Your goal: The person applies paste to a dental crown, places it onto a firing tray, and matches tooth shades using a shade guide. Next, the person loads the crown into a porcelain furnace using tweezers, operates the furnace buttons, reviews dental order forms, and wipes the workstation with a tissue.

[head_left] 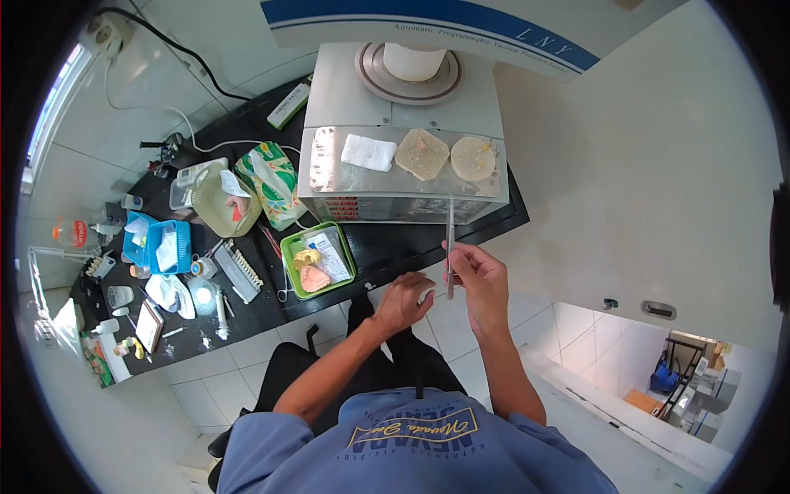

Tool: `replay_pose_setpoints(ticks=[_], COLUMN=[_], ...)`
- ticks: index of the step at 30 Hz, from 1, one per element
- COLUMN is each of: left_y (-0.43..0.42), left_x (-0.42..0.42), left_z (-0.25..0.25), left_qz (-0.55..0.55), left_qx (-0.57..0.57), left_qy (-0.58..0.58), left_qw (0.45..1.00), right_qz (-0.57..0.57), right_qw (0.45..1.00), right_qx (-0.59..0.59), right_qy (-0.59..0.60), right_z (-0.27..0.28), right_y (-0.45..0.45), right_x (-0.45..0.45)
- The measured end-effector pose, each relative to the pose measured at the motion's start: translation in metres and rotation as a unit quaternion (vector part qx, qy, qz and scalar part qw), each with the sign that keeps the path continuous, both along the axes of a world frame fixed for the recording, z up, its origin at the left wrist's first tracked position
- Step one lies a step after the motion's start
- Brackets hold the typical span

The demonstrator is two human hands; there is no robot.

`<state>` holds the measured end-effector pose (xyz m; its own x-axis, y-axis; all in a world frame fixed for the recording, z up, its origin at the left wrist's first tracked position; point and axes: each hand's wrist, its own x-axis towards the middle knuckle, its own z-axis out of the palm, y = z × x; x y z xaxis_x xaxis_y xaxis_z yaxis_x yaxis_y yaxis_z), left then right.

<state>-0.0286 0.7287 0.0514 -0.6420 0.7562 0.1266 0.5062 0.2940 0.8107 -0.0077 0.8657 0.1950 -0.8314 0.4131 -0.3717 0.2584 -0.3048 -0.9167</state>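
“Nevada” shirt (411, 440) faces “LNY” machine (428, 20); right grip (487, 284) clamps metal tool (451, 227), left grip (401, 303) unclear.

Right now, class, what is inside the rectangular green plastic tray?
Inside the green tray lie a yellowish dental model, a pink dental model and a white printed sheet or packet. Whatever lies directly beneath them is covered and cannot be seen.
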Motion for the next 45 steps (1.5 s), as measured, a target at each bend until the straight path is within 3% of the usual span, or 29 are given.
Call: replay_pose_setpoints(ticks=[1,2,6,10,12,14,21,45], left_y=[-0.003,-0.006,-0.017,-0.017,-0.014,-0.007,0.016,0.03], left_x=[0.001,0.001,-0.025,-0.07,-0.09,-0.102,-0.125,-0.134], left_z=[0.016,0.025,0.087,0.126,0.134,0.143,0.144,0.148], left_qz=[0.055,0.094,0.199,0.226,0.243,0.254,0.278,0.262], left_qx=[-0.008,0.058,0.102,0.113,0.087,0.058,-0.022,-0.073], left_qy=[-0.074,-0.005,0.059,0.128,0.216,0.221,0.238,0.238], left_qw=[0.996,0.994,0.973,0.959,0.942,0.94,0.93,0.932], right_qz=[0.007,0.003,-0.051,-0.073,-0.076,-0.091,-0.099,-0.103], right_qw=[1.0,1.0,0.998,0.997,0.997,0.995,0.994,0.994], right_qx=[0.01,0.005,-0.022,-0.019,-0.007,0.011,0.013,0.022], right_qy=[-0.007,-0.007,0.004,-0.012,-0.021,-0.028,-0.035,-0.021], right_z=[-0.004,-0.005,-0.003,-0.003,-0.002,-0.002,-0.001,0.002], right_y=[0.0,-0.002,-0.006,-0.008,-0.01,-0.012,-0.014,-0.014], right_x=[0.0,-0.002,-0.008,-0.015,-0.018,-0.021,-0.023,-0.023])
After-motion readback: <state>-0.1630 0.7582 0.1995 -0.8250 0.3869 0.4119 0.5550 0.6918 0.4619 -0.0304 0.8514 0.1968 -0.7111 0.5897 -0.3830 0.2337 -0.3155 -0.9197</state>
